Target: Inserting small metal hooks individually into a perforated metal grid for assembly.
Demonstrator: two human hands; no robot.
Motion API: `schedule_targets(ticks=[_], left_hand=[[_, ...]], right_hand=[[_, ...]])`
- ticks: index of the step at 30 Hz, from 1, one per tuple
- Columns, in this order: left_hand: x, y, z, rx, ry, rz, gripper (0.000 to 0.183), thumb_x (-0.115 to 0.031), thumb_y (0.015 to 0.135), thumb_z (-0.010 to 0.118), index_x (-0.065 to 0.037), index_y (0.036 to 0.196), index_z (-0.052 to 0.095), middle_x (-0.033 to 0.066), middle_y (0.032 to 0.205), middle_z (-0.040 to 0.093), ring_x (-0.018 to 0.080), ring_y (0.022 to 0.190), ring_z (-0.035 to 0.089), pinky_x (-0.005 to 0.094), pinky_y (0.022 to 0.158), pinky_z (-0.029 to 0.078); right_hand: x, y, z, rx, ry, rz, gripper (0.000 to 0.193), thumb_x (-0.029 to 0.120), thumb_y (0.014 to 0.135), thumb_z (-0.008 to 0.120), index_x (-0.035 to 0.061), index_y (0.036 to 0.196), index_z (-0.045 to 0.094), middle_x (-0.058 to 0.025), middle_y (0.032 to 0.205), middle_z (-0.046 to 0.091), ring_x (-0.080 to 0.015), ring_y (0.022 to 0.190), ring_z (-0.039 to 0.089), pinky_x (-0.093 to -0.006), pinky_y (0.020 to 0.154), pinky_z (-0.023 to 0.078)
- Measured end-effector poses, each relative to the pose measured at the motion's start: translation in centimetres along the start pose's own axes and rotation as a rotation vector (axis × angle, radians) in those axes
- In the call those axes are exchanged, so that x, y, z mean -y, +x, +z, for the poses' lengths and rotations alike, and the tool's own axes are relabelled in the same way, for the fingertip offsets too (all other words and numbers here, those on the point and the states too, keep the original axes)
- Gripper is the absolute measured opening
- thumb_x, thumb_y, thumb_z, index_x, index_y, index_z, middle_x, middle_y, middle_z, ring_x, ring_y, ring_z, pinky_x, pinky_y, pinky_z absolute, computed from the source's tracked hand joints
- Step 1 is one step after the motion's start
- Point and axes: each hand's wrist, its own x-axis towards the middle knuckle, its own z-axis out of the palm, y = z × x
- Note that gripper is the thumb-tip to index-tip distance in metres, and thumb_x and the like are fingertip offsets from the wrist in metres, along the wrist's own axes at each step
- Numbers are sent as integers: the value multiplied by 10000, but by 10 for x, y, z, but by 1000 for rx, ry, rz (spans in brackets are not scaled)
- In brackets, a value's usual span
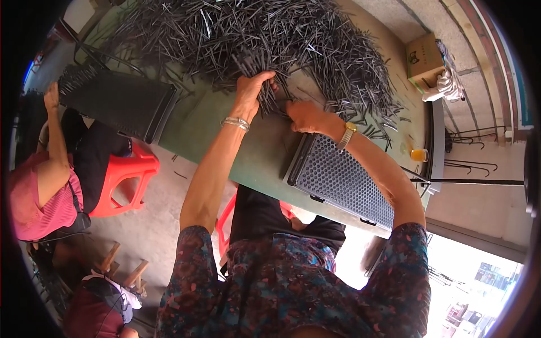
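My left hand (251, 93) is closed around a bundle of thin dark sticks (267, 103), which poke out above and below the fist. Close to the bundle's lower end, my right hand (309, 117) has its fingers curled together. Whatever they pinch is too small or hidden to tell. Beyond both hands spreads a large loose heap of the same dark sticks (225, 31). Under my right wrist and forearm lies a black tray with rows of round holes (344, 174), at the near edge of the green table (208, 121).
A second black tray (121, 101) stands at the left, beside a co-worker's hand (52, 97) and a red plastic stool (127, 180). At the right are a cardboard box (424, 59), white cloth gloves (448, 84) and a small orange-yellow cup (419, 155). Metal rods (473, 181) jut out there.
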Motion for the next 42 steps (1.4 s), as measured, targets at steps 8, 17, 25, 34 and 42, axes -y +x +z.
schedule_targets(ticks=[8,17,25,34,42], left_hand=[[29,-8,5,110,-162,-340,185,-73,831,638,50,970,636,169,946,695,281,821,697,380,759,586],[60,-4,24,145,-424,-312,212,-161,858,689,-18,1012,657,97,973,698,195,813,682,322,747,573],[54,-9,46,40,-367,-256,264,-203,825,745,-56,1033,675,42,995,686,155,884,643,298,817,520],[27,-29,67,34,-50,127,179,-80,752,717,-6,914,696,30,837,686,151,743,639,296,693,509],[69,-25,46,115,298,596,424,-234,810,706,29,1109,560,82,974,658,164,833,610,326,751,502]], right_hand=[[-63,3,8,-139,55,285,344,243,735,651,-64,880,594,-237,898,640,-399,866,626,-467,750,517],[-50,3,-48,-199,1010,235,188,101,807,620,-81,783,578,-105,597,571,-185,504,596,-314,430,503],[-10,2,-9,-643,70,340,198,118,847,554,18,987,652,-218,984,617,-359,764,647,-440,640,521],[-12,-31,-37,-686,680,202,673,357,850,710,-77,1284,433,-200,1193,540,-263,1087,537,-358,847,464],[55,-9,-34,-838,815,430,837,424,729,795,-57,1273,379,-253,1198,567,-313,1102,573,-409,904,451]])
